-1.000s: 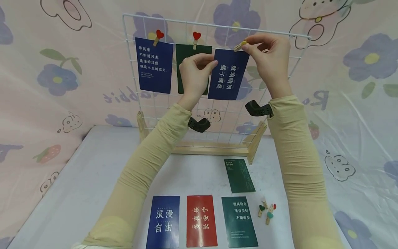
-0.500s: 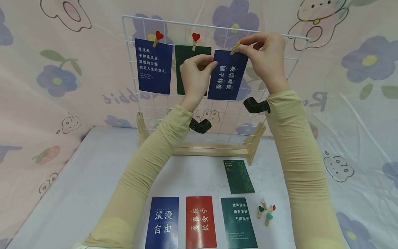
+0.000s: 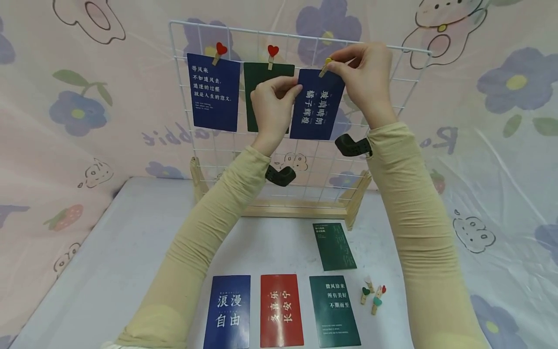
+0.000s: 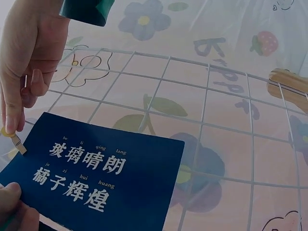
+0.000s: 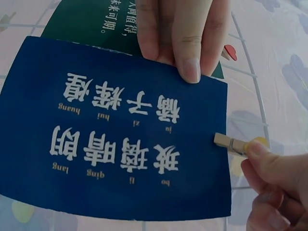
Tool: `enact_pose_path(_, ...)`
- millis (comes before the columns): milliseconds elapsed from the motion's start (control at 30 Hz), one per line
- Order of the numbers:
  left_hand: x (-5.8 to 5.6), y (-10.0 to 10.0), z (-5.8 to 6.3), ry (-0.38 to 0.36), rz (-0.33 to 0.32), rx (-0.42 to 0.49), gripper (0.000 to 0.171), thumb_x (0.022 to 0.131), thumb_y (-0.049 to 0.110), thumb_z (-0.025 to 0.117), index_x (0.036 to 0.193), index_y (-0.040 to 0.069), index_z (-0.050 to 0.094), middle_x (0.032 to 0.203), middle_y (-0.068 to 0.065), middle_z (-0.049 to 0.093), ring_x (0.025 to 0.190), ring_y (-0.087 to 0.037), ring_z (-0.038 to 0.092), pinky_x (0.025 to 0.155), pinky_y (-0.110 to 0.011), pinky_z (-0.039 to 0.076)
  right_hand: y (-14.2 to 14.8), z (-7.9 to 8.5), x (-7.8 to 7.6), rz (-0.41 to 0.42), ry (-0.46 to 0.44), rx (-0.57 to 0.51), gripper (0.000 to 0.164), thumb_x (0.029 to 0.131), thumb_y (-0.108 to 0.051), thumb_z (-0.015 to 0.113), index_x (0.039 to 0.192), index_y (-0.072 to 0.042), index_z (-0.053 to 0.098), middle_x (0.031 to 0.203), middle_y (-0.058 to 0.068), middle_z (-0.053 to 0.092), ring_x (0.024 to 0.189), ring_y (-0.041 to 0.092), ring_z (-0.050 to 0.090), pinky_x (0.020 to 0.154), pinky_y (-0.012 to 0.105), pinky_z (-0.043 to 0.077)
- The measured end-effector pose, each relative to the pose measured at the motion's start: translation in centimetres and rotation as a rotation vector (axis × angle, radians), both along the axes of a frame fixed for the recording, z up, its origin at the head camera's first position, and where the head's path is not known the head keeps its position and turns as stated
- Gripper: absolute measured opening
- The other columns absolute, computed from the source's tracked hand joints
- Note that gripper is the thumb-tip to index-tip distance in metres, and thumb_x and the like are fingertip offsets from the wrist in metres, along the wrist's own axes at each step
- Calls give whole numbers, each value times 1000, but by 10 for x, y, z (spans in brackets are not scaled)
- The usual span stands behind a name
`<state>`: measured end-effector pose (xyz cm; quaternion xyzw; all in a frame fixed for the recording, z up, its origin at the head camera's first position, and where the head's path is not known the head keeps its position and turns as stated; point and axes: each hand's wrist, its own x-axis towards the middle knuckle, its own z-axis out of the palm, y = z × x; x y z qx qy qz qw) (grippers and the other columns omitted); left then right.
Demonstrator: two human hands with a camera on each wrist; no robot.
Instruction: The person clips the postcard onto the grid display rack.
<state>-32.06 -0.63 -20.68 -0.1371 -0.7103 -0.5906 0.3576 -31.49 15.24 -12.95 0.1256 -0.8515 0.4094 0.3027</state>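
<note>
A blue card with white characters (image 3: pixel 317 109) is held up against the white wire grid (image 3: pixel 305 167). My left hand (image 3: pixel 273 104) pinches its left edge between thumb and fingers. At the card's top edge, my right hand (image 3: pixel 364 72) pinches a small wooden clothespin with a yellow top (image 5: pixel 233 144). In the right wrist view the peg's tip overlaps the card's edge. To the left hang a green card (image 3: pixel 253 92), partly hidden by my left hand, and another blue card (image 3: pixel 213 97), each under a red heart clothespin (image 3: pixel 272 54).
On the white table (image 3: pixel 144 242) lie a blue card (image 3: pixel 228 310), a red card (image 3: pixel 281 310) and two green cards, one nearer (image 3: pixel 333 312) and one farther (image 3: pixel 334 247). Several heart clothespins (image 3: pixel 376 303) sit at their right. A wooden stand (image 3: pixel 296 211) carries the grid.
My right hand has moved slightly left along the card's top edge, and the clothespin in it has tilted more upright. The left hand keeps its grip on the card.
</note>
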Motion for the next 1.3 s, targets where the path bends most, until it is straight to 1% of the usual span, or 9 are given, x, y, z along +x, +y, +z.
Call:
enact_pose_path(300,3,0,2,2,-17,22,16,86,11,72,100,4,75,91,-4,73,73,-9,64,66,-17,51,-5,7,1,-24,-21,74,18,86,-17,73,100,-5,75,77,-6,64,61,4,53,57,21,40)
enact_pose_path(567,5,2,4,7,-4,9,15,86,11,71,100,4,75,89,-4,73,70,-9,63,64,-17,50,-6,14,4,-12,-54,93,20,87,-17,72,101,-4,75,82,-5,65,63,4,55,58,20,44)
enact_pose_path(700,5,2,4,-1,-21,25,17,87,11,71,102,5,75,90,-4,73,71,-9,64,65,-17,52,-5,13,4,4,-55,86,20,87,-18,72,102,-5,75,86,-2,68,67,7,58,61,19,45)
enact_pose_path(800,6,2,2,0,-45,46,18,88,10,70,105,5,74,91,-4,72,72,-11,65,66,-18,52,-5,10,3,19,-55,80,21,89,-18,70,104,-5,74,95,2,70,75,9,60,68,18,48)
enact_pose_path(933,5,2,-2,31,-65,74,17,88,7,68,104,3,74,93,-5,72,73,-12,66,68,-18,54,-5,3,2,21,-2,112,21,94,-18,63,108,-5,72,103,5,70,82,8,58,73,18,45)
enact_pose_path(1033,5,2,-5,47,-74,95,16,88,6,68,103,2,74,93,-6,72,74,-12,66,69,-18,54,-5,-3,2,25,73,136,23,97,-18,58,110,-5,72,104,6,70,80,7,56,68,18,42)
enact_pose_path(1100,4,1,-6,40,-86,113,16,88,5,68,102,1,74,93,-7,72,75,-12,66,70,-19,54,-3,-7,1,36,118,133,24,98,-18,56,111,-5,71,105,6,70,80,7,57,68,17,42)
enact_pose_path(1200,4,1,-8,22,-99,136,15,88,5,68,102,1,73,94,-7,72,76,-13,66,71,-18,54,0,-12,1,67,152,99,25,99,-17,54,113,-4,70,105,7,70,81,8,58,70,17,44)
enact_pose_path(1300,5,0,-9,24,-108,148,15,88,4,68,101,0,73,94,-8,72,77,-14,67,72,-19,55,4,-17,1,114,153,29,25,99,-15,53,113,-3,70,104,9,70,85,11,61,78,18,48)
